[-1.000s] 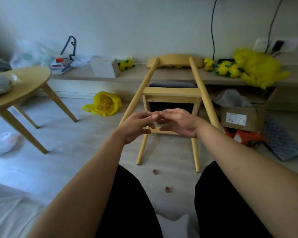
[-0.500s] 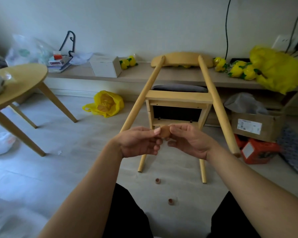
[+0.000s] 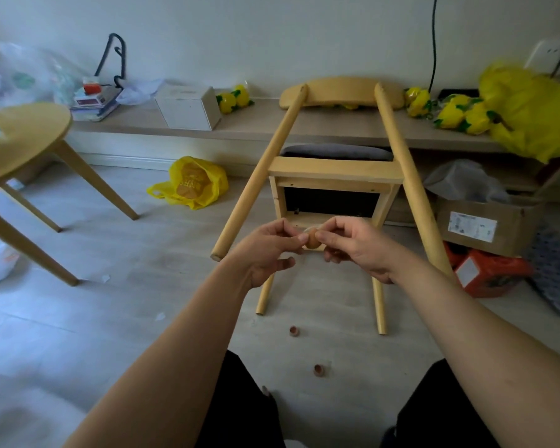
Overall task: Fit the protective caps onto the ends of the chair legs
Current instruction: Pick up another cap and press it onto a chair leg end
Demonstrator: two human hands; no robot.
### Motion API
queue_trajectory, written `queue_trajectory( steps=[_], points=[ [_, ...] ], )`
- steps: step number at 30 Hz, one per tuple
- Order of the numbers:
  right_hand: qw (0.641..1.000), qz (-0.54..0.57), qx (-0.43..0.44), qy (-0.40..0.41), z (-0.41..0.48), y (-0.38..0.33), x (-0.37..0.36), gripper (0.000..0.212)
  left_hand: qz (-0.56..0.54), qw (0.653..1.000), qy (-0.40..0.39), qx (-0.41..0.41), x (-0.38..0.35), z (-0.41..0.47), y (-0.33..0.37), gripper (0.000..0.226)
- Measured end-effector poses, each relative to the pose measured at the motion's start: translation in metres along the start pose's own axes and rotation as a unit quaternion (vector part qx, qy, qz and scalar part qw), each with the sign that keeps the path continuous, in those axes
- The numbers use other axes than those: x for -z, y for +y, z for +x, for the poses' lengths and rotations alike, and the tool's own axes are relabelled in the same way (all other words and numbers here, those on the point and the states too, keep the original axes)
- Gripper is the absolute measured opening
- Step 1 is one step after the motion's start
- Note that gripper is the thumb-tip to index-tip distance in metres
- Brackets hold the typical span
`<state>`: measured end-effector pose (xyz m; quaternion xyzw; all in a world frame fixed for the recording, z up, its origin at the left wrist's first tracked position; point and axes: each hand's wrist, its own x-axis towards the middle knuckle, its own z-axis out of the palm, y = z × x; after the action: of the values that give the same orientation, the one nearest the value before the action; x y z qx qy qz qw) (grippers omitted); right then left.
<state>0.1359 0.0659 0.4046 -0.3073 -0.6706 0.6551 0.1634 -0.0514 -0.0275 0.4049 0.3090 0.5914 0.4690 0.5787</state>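
Observation:
A light wooden chair (image 3: 336,169) lies tipped back against a low ledge, its legs pointing toward me. Two long legs slant down; the left one ends bare (image 3: 216,255). Two short legs reach the floor. In front of the seat frame I hold a small brown cap (image 3: 311,239) between the fingertips of my left hand (image 3: 267,250) and my right hand (image 3: 353,245). Two more brown caps lie on the floor, one (image 3: 294,331) nearer the chair and one (image 3: 319,370) nearer my knees.
A round wooden table (image 3: 26,140) stands at the left. A yellow plastic bag (image 3: 191,182) lies on the floor. A cardboard box (image 3: 485,221) and an orange box (image 3: 488,274) sit at the right. The ledge (image 3: 246,124) carries a white box and yellow items.
My view has tilted down and drawn closer, so the chair sits lower and larger. Both hands have sunk toward the seat frame, and the cap between my fingertips is plainly visible.

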Motion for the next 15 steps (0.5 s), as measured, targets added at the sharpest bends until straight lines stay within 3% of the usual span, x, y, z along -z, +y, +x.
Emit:
queue_trajectory(
  steps=[4, 8, 12, 15],
  points=[
    [0.994, -0.063, 0.007, 0.086, 0.000, 0.001, -0.012, 0.013, 0.118, 0.979, 0.151, -0.072, -0.019, -0.002, -0.001, 0.017],
    [0.979, -0.103, 0.025, 0.173, 0.001, 0.004, -0.025, 0.014, 0.246, 0.921, 0.267, -0.142, -0.035, -0.006, -0.002, 0.020],
    [0.948, -0.179, 0.041, 0.261, 0.003, 0.007, -0.034, 0.017, 0.357, 0.863, 0.300, -0.195, -0.050, -0.012, -0.004, 0.028],
    [0.912, -0.256, 0.082, 0.310, 0.002, 0.010, -0.039, 0.017, 0.414, 0.836, 0.310, -0.184, -0.060, -0.013, -0.009, 0.019]
  ],
)
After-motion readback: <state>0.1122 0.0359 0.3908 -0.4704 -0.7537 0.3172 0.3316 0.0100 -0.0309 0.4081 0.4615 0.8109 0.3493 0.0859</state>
